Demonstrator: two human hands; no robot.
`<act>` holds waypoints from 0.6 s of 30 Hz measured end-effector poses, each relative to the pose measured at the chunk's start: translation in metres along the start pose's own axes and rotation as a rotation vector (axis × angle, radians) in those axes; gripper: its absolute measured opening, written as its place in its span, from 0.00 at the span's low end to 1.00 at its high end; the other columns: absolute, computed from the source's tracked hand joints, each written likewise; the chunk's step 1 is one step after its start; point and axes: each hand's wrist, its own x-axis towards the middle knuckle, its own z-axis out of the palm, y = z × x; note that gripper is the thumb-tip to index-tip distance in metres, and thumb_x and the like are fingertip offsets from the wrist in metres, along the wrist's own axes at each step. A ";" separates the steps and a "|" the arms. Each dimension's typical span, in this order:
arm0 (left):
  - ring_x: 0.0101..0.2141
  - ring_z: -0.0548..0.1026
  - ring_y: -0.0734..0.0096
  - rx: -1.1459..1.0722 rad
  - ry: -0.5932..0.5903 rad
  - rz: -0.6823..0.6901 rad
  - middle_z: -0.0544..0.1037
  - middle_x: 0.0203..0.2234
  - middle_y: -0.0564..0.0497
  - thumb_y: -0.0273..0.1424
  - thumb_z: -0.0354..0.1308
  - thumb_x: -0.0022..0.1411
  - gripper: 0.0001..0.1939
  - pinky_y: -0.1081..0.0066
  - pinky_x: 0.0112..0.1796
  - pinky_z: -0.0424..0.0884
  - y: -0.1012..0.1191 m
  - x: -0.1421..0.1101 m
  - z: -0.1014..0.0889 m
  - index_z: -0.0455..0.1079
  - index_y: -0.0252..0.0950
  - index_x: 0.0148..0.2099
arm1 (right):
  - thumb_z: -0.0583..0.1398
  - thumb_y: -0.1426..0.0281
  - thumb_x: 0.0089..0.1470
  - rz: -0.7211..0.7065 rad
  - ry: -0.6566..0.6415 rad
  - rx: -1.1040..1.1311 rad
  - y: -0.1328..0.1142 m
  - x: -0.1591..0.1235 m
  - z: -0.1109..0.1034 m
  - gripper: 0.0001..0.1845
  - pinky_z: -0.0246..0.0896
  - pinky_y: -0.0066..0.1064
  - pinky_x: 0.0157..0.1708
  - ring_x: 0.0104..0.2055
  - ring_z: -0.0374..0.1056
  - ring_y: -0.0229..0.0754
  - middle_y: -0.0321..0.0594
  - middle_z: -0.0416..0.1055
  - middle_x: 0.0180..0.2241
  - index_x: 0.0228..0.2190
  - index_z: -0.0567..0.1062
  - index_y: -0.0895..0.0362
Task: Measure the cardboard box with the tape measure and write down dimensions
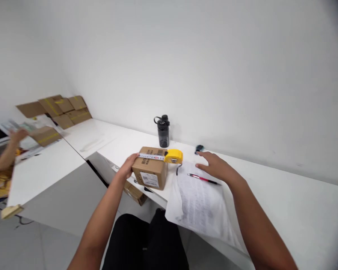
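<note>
My left hand (pixel 126 166) grips the left side of a small brown cardboard box (pixel 163 175), its fingers at the end of the extended blade. A yellow tape measure (pixel 174 155) rests at the box's right top edge, its white blade lying across the top. A printed label (pixel 150 179) is on the box's near side. My right hand (pixel 214 165) hovers with fingers apart, holding nothing. Below it a red and black pen (pixel 204 179) lies on handwritten paper sheets (pixel 204 206). A small dark object (pixel 198 149) sits just beyond my right fingertips; its kind is unclear.
A dark water bottle (pixel 163 132) stands behind the box near the wall. Another carton (pixel 135 192) is below the table's edge. To the left, past a gap, a second white table (pixel 42 165) bears several stacked cartons (pixel 59 107); a person's arm (pixel 8 153) is there.
</note>
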 end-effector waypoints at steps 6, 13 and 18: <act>0.30 0.76 0.66 -0.041 -0.020 0.009 0.79 0.32 0.47 0.43 0.64 0.50 0.21 0.69 0.32 0.72 0.002 0.011 0.002 0.72 0.32 0.41 | 0.54 0.66 0.57 0.124 -0.197 -0.322 0.051 -0.036 0.040 0.19 0.57 0.45 0.52 0.58 0.60 0.54 0.53 0.67 0.55 0.48 0.71 0.61; 0.29 0.76 0.66 -0.038 -0.031 0.014 0.79 0.31 0.47 0.42 0.64 0.52 0.21 0.70 0.30 0.73 0.001 0.016 0.003 0.71 0.31 0.42 | 0.44 0.67 0.63 0.129 0.131 -0.134 0.053 -0.071 0.056 0.15 0.59 0.39 0.43 0.39 0.70 0.46 0.45 0.73 0.36 0.44 0.66 0.58; 0.29 0.77 0.65 -0.028 -0.033 -0.001 0.79 0.31 0.48 0.42 0.64 0.52 0.21 0.69 0.30 0.74 0.002 0.017 0.004 0.71 0.32 0.42 | 0.54 0.58 0.57 0.158 0.290 0.279 0.038 -0.103 0.063 0.11 0.53 0.29 0.24 0.22 0.58 0.38 0.30 0.62 0.22 0.32 0.62 0.52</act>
